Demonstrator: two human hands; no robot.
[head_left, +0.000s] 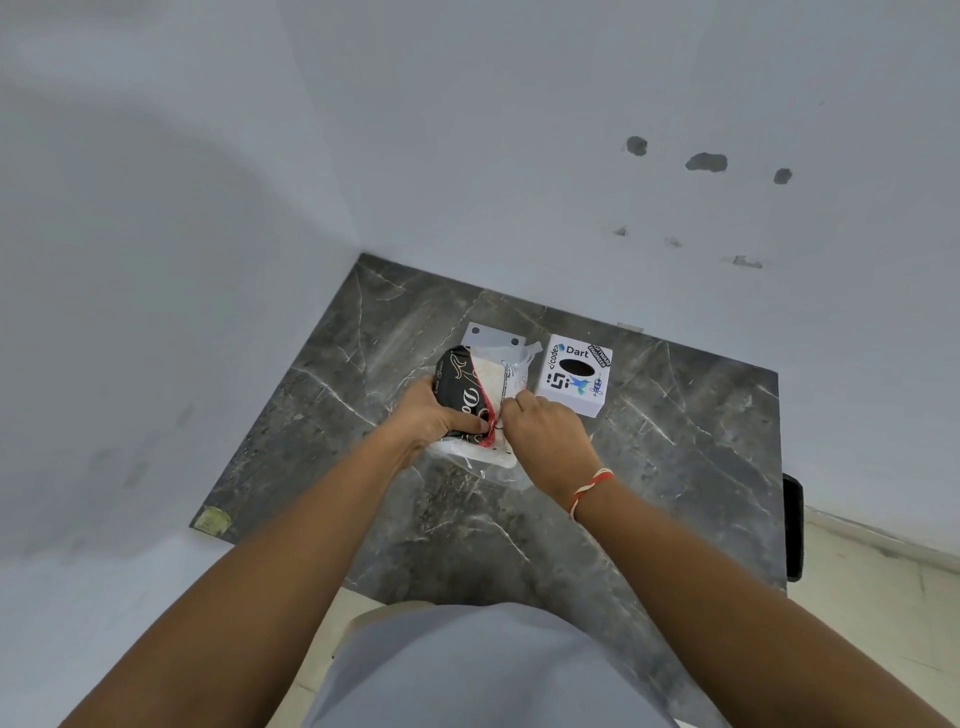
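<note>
- Tissue packet (460, 382): soft plastic pack, black print with a red edge on one part, clear film over white contents on the other. It lies on the table (675, 441), directly under and between both grips. The long axis runs away from the person toward the wall, leaning slightly right.
- Left hand (431, 415): fingers and thumb curled round the black near-left side of the packet, pinning it down.
- Right hand (545, 431): fingertips drawn together in a pinch on the clear film at the packet's right edge, just across the red seam from the left thumb. Exactly what is pinched is too small to tell.
- White box (571, 376): stickered, with a dark oval slot on top; sits just beyond and right of the right-hand pinch, beside the packet and nearer the right hand.
- White plate (493, 335): flat, two holes, just past the packet's far end.
- Judgement: the wrapper is probably being opened; the pull would run rightward, across the long axis, against the left-hand hold.
</note>
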